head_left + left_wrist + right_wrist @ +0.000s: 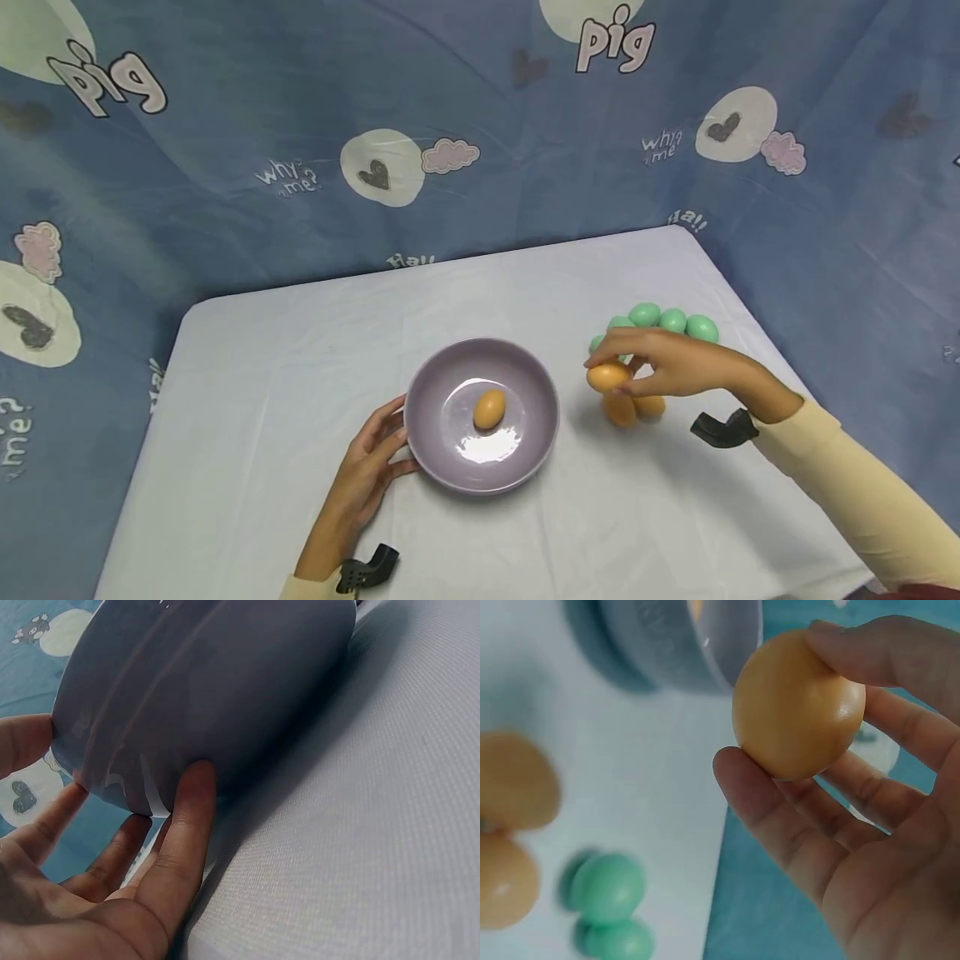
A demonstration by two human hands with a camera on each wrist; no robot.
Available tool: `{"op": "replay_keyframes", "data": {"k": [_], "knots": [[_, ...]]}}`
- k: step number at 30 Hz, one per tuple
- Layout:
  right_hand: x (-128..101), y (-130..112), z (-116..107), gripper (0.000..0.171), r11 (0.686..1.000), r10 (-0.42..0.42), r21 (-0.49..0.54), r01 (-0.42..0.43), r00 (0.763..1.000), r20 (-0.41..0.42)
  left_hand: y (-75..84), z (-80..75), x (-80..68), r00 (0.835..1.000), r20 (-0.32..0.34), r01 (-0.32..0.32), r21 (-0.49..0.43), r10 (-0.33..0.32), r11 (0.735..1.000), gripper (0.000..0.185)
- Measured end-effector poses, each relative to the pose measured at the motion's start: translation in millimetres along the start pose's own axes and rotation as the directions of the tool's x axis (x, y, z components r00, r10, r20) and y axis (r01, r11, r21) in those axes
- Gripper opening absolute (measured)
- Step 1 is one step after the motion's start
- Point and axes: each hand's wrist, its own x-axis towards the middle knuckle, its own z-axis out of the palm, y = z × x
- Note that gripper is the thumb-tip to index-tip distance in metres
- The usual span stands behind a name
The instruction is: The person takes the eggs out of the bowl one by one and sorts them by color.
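— Head view first: right hand point(660, 367) raised above the bench point(262, 400), thumb and fingertips pinching an orange egg point(607, 377). Clear of the cloth?

— Clear, yes. Confirmed from the right wrist: egg point(799, 705) caught between thumb below and fingers point(877, 652) on top, nothing else in the palm. Long axis lying roughly level, pointing about 9 to 3 o'clock from the head.

— And outward from there?

— Directly under the hand, two more orange eggs point(633, 408) resting on the bench. Behind, at roughly 1 o'clock, a cluster of green eggs point(667, 321). Wrist bent, forearm and pale sleeve point(862, 492) coming in from 4 o'clock.

— Bearing to the purple bowl point(483, 467)?

— At 9 o'clock from the held egg, near, with a strip of bare cloth between. Already holding one orange egg point(489, 409) near the middle of the bowl. Right hand plainly the nearer to the held egg and the piles; left hand point(371, 471) the nearer to the bowl.

— State of the left?

— Open, fingers straight, pressed flat against the bowl's outer wall at about 8 o'clock. Seen close from the left wrist: fingertips point(191, 787) touching the wall point(225, 690) low down, thumb near the rim, no curl round it.
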Motion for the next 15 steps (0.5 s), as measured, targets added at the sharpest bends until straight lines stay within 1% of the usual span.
{"op": "replay_keyframes", "data": {"k": [3,8,11,13,15], "knots": [[-10.6,11.1,0.8,0.038,1.0,0.025,-0.001,-0.025,0.999,-0.025,-1.1,-0.8,-0.8,1.0,-0.005,-0.004,-0.005,0.004,1.0,0.055],[-31.2,27.6,4.5,0.038,0.994,0.11,0.005,-0.11,0.99,-0.087,-2.4,-0.1,-0.3,1.0,-0.004,0.0,-0.005,0.0,1.0,0.055],[-43.7,35.3,6.8,0.037,0.985,0.171,0.019,-0.17,0.974,-0.151,-2.0,0.4,0.2,1.0,-0.003,0.002,-0.005,-0.002,1.0,0.055],[-50.7,39.8,8.1,0.036,0.974,0.225,0.034,-0.223,0.956,-0.191,-1.5,0.6,0.5,1.0,-0.005,0.002,-0.002,-0.002,1.0,0.055],[-57.0,44.8,9.3,0.036,0.959,0.282,0.043,-0.279,0.936,-0.213,-1.1,0.7,0.6,1.0,-0.005,0.004,-0.001,-0.004,1.0,0.055]]}}
